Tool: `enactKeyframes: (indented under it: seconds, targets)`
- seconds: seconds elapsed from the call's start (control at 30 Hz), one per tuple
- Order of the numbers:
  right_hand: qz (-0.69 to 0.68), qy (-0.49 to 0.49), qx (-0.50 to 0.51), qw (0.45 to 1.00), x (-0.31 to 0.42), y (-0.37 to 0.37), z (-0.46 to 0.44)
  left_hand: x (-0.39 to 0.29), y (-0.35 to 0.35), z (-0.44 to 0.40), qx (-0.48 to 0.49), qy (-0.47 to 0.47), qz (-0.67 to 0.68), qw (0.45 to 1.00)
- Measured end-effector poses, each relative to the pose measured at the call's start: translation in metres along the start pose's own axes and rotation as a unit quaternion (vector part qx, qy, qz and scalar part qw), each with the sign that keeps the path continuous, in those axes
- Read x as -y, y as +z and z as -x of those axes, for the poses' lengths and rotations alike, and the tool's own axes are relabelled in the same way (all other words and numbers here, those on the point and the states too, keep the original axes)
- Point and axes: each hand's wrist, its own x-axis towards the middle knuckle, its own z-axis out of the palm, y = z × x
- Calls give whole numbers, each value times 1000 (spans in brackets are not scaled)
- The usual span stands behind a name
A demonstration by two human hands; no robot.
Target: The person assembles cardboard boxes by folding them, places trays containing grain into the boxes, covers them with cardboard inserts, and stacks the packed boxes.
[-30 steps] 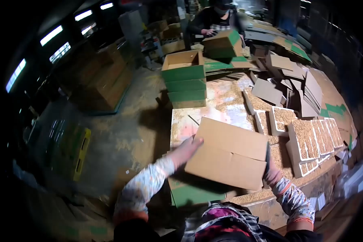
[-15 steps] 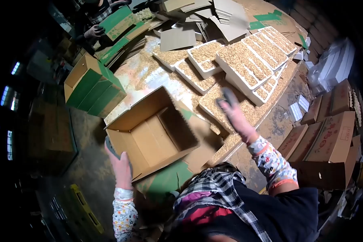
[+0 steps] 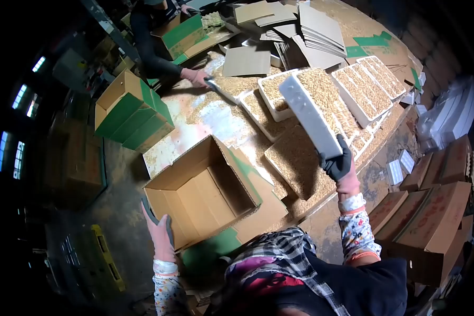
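Observation:
An open, empty cardboard box (image 3: 197, 192) stands tilted in view at the table's near end. My left hand (image 3: 159, 229), in a pink and grey glove, is at its left wall, thumb and fingers apart around the edge. My right hand (image 3: 340, 167), gloved in the same colours, grips the near end of a white foam tray (image 3: 313, 118) filled with tan granular material. That tray is raised and tipped above others. Beneath it lies another filled tray (image 3: 295, 160); more filled trays (image 3: 361, 95) stand to the right.
A co-worker's gloved hand (image 3: 196, 78) reaches over the table from the far left, near a tray's end. Stacked green-sided boxes (image 3: 134, 113) stand at left. Cardboard sheets (image 3: 247, 61) lie at the back. Brown cartons (image 3: 426, 216) are at right, a yellow-edged pallet (image 3: 106, 255) at lower left.
The box was turned from its closed side to its open side. My right hand left it and took hold of a filled tray, now raised. The co-worker's arm has reached across the table.

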Motion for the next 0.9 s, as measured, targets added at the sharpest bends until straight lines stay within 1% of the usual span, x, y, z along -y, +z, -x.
enactKeyframes:
  seconds: [0.03,0.07,0.1,0.13,0.2,0.23,0.27,0.3,0.33,0.4,0.43,0.47,0.5,0.53,0.57,0.6,0.63,0.67,0.7,0.73,0.77,0.83,0.9]
  targets:
    - [-3,40,17,999,-6,23,12,16,-5,-1,37,53,-3,998]
    - [22,54,40,997,-10,38,22,2,0,0,71,103,-10,992]
    - [46,115,4,992,-9,51,24,-7,0,2,98,149,-21,984]
    - [352,-84,104,926,-14,45,34,1,-2,-1,126,184,0,975]
    - [467,-150,175,854,-25,85,48,34,-6,-24,146,361,15,921]
    - [334,7,125,934,-27,127,56,13,-3,-16,129,368,9,921]
    - [351,195,71,913,-21,141,26,24,-5,-25,99,352,-47,930]
    - [429,169,78,884,-31,169,36,37,-4,-34,83,330,-96,936]
    - [597,0,224,771,-45,179,32,26,-6,-30,68,342,-88,933]
    - [604,173,191,754,-50,228,42,1,2,-25,73,376,-69,921]
    - [677,149,200,692,-62,241,43,1,8,-25,183,208,160,948]
    - [695,163,223,664,-72,244,38,2,14,-25,202,14,394,896]
    - [710,176,246,636,-81,247,32,-12,10,-19,199,-113,500,835]
    - [724,188,270,606,-91,249,26,-10,4,-17,228,-86,531,811]
    - [714,184,268,619,-100,250,26,1,-1,-20,257,-52,489,832]
    - [729,147,258,617,-110,239,18,4,-3,-19,247,-109,487,831]
    - [784,158,280,532,-108,241,9,40,-1,-37,210,-23,389,896]
    - [723,112,322,601,-114,236,10,38,-7,-33,183,-21,320,929]
    - [674,118,320,656,-121,220,-7,27,-7,-27,183,12,287,940]
    - [759,99,302,568,-122,210,-24,33,-10,-34,176,10,257,950]
    - [816,131,256,502,-119,227,-3,33,-11,-36,176,4,278,944]
    - [900,116,256,333,-121,237,19,21,-12,-38,147,48,164,974]
    - [894,99,239,365,-123,231,19,-5,-6,-39,48,118,35,991]
